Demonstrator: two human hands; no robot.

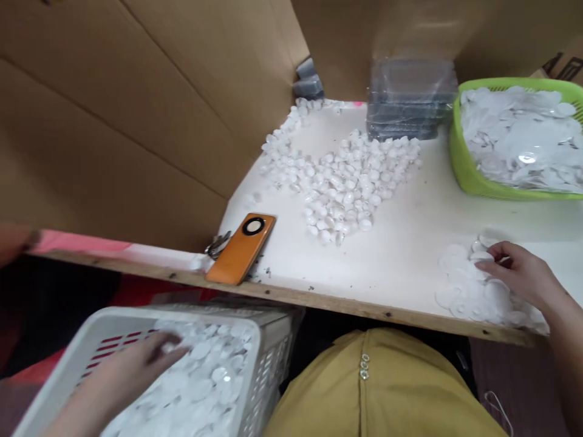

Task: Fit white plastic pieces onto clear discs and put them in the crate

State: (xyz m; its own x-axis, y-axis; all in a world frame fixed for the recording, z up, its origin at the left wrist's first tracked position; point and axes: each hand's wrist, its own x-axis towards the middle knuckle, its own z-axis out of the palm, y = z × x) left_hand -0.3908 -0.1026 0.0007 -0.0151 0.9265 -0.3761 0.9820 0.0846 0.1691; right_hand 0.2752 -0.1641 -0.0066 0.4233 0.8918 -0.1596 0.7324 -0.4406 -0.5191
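Observation:
My right hand (523,273) pinches a thin white plastic disc (483,257) between thumb and fingers, over a loose pile of similar flat discs (473,294) by the table's front edge. Lower left, my left hand (141,364) is above a white slatted plastic basket (255,340) filled with small white round pieces (212,370). Its fingers are curled in towards the thumb. A bit of white shows between them, too small and blurred to make out.
Small white round caps (348,182) lie heaped mid-table. Behind stand plastic-wrapped grey stacks (410,103) and a green basket (464,161) of white discs. An orange phone (239,255) rests near the wooden edge (328,306). Cardboard (150,109) walls the left side.

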